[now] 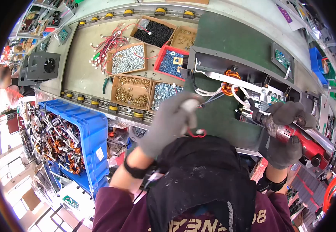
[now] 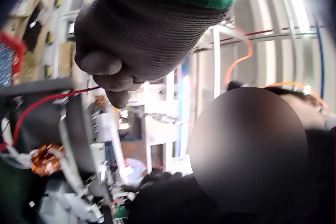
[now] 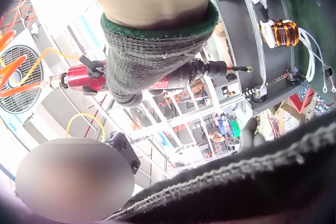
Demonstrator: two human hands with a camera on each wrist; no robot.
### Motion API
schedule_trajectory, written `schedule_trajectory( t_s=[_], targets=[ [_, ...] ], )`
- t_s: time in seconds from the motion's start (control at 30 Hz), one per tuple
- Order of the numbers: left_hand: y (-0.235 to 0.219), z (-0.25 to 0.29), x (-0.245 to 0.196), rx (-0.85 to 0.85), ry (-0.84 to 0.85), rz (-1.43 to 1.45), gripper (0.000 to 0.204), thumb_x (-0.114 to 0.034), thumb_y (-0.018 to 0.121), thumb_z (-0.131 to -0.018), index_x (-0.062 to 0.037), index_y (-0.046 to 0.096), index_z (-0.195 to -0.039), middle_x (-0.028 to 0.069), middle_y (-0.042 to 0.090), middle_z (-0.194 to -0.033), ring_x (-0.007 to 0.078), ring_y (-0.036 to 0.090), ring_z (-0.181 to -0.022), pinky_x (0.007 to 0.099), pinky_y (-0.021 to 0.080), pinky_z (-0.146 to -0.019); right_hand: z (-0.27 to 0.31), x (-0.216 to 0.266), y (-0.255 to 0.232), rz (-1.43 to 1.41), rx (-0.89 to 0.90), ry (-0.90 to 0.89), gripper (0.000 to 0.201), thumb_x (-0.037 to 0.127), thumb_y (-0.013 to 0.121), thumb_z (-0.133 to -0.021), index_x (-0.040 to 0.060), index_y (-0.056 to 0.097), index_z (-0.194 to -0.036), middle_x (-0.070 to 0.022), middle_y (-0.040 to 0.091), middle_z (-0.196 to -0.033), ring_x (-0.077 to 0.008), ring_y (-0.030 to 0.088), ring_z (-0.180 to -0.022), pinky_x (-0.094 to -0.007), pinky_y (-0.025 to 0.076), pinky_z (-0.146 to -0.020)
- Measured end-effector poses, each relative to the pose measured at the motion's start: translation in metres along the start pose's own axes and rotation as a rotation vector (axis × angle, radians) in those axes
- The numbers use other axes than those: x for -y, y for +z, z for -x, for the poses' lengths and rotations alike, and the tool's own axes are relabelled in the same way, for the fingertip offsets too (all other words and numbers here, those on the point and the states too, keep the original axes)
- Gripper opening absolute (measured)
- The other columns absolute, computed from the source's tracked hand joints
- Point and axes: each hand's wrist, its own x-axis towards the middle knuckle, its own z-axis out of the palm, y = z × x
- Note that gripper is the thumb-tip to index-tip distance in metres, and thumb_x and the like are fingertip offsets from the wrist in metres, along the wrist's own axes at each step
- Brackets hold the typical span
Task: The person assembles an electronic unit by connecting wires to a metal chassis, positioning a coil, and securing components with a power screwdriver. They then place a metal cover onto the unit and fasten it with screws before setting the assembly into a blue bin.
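Note:
My gloved left hand (image 1: 168, 123) is raised over the near edge of the bench, left of a dark metal case (image 1: 249, 65). Its curled fingers pinch a red wire (image 2: 52, 98), which trails toward the case in the left wrist view. My gloved right hand (image 1: 285, 150) grips a red air-powered driver (image 1: 307, 145) at the case's right end. In the right wrist view the driver's dark socket (image 3: 215, 68) points at the case. Inside the case are a copper-wound coil (image 1: 229, 84), white cables (image 1: 208, 92) and a metal bar.
Cardboard boxes of silver screws (image 1: 127, 60), brass parts (image 1: 131, 92) and black screws (image 1: 154, 33) stand left of the case, beside a red bin (image 1: 170, 62). Green-handled pliers (image 1: 105, 86) lie nearby. A blue crate (image 1: 94, 143) of coils stands left. A circuit board (image 1: 282, 58) sits behind.

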Motion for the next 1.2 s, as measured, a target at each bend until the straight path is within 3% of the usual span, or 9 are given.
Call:
schedule_trajectory(
  t_s=[0.13,0.2,0.27,0.37,0.43,0.63,0.77,0.87,1.2],
  targets=[
    [0.035,-0.025,0.008,0.13,-0.055,0.118,0.026,-0.017,0.043,-0.096,-0.0014,0.062,-0.103,0.0014,0.055,-0.056,0.0036,0.04,-0.038,0.0189,0.031,-0.038,-0.015,-0.001,0.013,-0.067,0.043,0.009,0.048,0.034,0.075,-0.073,0.0117,0.049,-0.107,-0.0134,0.052,-0.099,-0.0293,0.057,-0.084,-0.049,0.048,-0.08],
    [0.04,-0.031,0.018,0.135,-0.026,0.134,0.025,-0.017,0.044,-0.096,-0.001,0.062,-0.103,0.0016,0.055,-0.055,0.0035,0.04,-0.038,0.019,0.031,-0.038,-0.023,-0.004,0.033,-0.051,-0.075,-0.016,0.041,0.03,0.067,-0.076,0.0116,0.056,-0.11,-0.0041,0.044,-0.076,-0.0177,0.044,-0.069,-0.0376,0.039,-0.07],
    [0.042,-0.035,0.026,0.135,-0.002,0.146,0.025,-0.017,0.044,-0.096,-0.0006,0.062,-0.103,0.0018,0.055,-0.055,0.0033,0.04,-0.039,0.0191,0.031,-0.038,-0.029,-0.009,0.036,-0.048,-0.083,-0.01,0.04,0.029,0.067,-0.076,0.0114,0.056,-0.11,-0.0045,0.045,-0.077,-0.0177,0.044,-0.069,-0.0373,0.039,-0.07],
    [0.044,-0.041,0.035,0.057,0.03,0.116,0.023,-0.016,0.05,-0.094,0.0,0.064,-0.101,0.0028,0.057,-0.056,0.0048,0.047,-0.043,0.0208,0.037,-0.042,-0.037,-0.019,0.033,-0.097,0.065,-0.057,0.039,0.028,0.066,-0.077,0.0111,0.056,-0.11,-0.0059,0.048,-0.079,-0.0183,0.046,-0.07,-0.0379,0.041,-0.071],
    [0.047,-0.046,0.044,-0.129,0.19,-0.103,0.019,-0.015,0.062,-0.085,-0.0054,0.067,-0.101,0.0096,0.06,-0.06,0.0148,0.058,-0.05,0.0297,0.045,-0.05,-0.037,-0.024,0.03,-0.045,0.094,-0.001,0.044,0.033,0.07,-0.08,0.0115,0.048,-0.111,-0.0117,0.055,-0.093,-0.0276,0.058,-0.084,-0.0458,0.051,-0.076],
    [0.046,-0.053,0.044,-0.303,0.385,-0.33,0.02,-0.017,0.067,-0.081,-0.0101,0.07,-0.1,0.0132,0.061,-0.065,0.026,0.06,-0.054,0.0336,0.046,-0.051,-0.04,-0.039,0.032,-0.002,0.096,0.066,0.043,0.026,0.069,-0.084,0.0089,0.045,-0.115,-0.0134,0.056,-0.095,-0.0278,0.059,-0.086,-0.0445,0.051,-0.077],
    [0.05,-0.061,0.049,-0.308,0.415,-0.282,0.02,-0.017,0.067,-0.08,-0.0102,0.07,-0.099,0.013,0.061,-0.065,0.0278,0.061,-0.056,0.0357,0.046,-0.05,-0.043,-0.051,0.032,0.042,0.103,0.034,0.044,0.025,0.07,-0.083,0.0085,0.045,-0.116,-0.0117,0.057,-0.095,-0.0267,0.059,-0.085,-0.0424,0.051,-0.078],
    [0.053,-0.068,0.048,-0.355,0.478,-0.365,0.019,-0.013,0.065,-0.083,-0.0065,0.068,-0.1,0.011,0.056,-0.057,0.0194,0.057,-0.048,0.0314,0.043,-0.046,-0.047,-0.058,0.027,0.23,0.151,0.027,0.042,0.021,0.069,-0.081,0.0069,0.047,-0.113,-0.0123,0.057,-0.097,-0.0244,0.059,-0.084,-0.0391,0.05,-0.077],
    [0.058,-0.087,0.052,-0.39,0.397,-0.435,0.015,-0.02,0.064,-0.084,-0.0073,0.067,-0.09,0.0131,0.056,-0.057,0.0277,0.057,-0.05,0.036,0.043,-0.047,-0.061,-0.08,0.042,0.159,0.198,-0.083,0.035,-0.001,0.065,-0.078,0.0048,0.047,-0.107,-0.0141,0.056,-0.099,-0.0195,0.058,-0.084,-0.0314,0.05,-0.073]
  ],
)
